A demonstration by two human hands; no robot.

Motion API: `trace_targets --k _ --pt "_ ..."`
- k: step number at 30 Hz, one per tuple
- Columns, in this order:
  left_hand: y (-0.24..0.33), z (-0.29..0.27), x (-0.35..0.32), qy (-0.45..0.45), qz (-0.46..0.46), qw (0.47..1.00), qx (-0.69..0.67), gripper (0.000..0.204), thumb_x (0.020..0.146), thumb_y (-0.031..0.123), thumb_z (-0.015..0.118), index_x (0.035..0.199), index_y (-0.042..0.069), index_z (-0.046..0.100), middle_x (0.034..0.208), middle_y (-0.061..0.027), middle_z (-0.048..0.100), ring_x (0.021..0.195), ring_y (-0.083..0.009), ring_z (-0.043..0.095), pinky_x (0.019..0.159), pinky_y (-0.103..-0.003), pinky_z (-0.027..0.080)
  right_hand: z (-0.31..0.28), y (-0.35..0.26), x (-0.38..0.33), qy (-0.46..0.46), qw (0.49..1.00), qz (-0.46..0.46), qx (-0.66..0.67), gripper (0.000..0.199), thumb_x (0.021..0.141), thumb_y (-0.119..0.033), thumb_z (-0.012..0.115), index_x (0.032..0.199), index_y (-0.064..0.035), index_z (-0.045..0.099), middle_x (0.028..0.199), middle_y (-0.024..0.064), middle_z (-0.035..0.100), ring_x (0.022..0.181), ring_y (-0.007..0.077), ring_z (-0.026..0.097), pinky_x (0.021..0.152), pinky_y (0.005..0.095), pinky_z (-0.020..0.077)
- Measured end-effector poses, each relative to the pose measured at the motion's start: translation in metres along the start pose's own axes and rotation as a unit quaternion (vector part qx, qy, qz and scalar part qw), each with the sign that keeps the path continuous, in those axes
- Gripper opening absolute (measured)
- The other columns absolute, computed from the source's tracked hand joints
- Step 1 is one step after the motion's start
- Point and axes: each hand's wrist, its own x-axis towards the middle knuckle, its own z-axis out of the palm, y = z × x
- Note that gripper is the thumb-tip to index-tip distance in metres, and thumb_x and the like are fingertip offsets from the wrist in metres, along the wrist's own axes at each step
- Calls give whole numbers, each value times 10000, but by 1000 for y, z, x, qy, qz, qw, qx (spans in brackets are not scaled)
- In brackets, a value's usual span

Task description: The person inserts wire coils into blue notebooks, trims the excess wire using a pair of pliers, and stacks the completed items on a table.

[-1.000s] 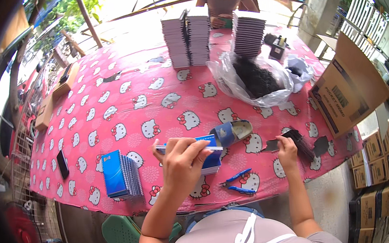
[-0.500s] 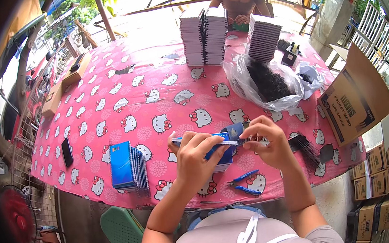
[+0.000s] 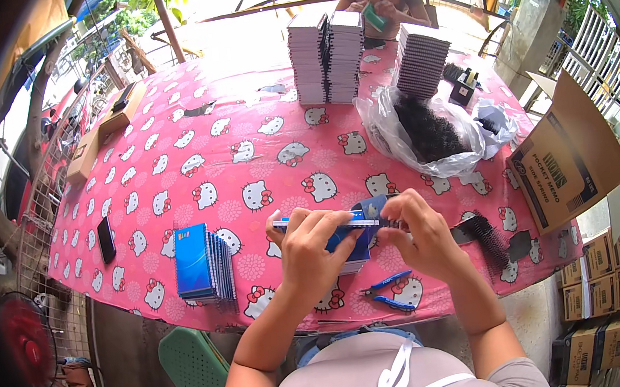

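Note:
My left hand grips a thin blue notebook edge-on, fingers over its top and thumb beneath. At its right end my right hand pinches a dark spiral coil, mostly hidden by the fingers. Below the held notebook lies a small pile of blue notebooks, partly covered by my left hand. Blue-handled cutters rest near the table's front edge. A stack of blue spiral notebooks stands to the left. Loose black coils lie to the right.
Tall notebook stacks and a coil-bound stack stand at the back. A plastic bag holds black coils. An open carton leans at right; a phone lies left. Across the table, a person holds something green.
My right hand has shifted slightly left, closer to the notebook's end, and its fingers have changed their pinch. The person opposite has raised the green thing.

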Motion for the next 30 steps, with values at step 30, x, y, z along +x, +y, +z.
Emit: trace_targets --k 30 --pt "0 -9 10 -37 -16 999 -29 366 649 239 845 949 119 672 812 -1 666 855 -181 602 911 -374 317 -37 74 49 -67 995 37 56 234 728 -75 732 918 -27 603 842 42 631 789 134 602 713 284 490"
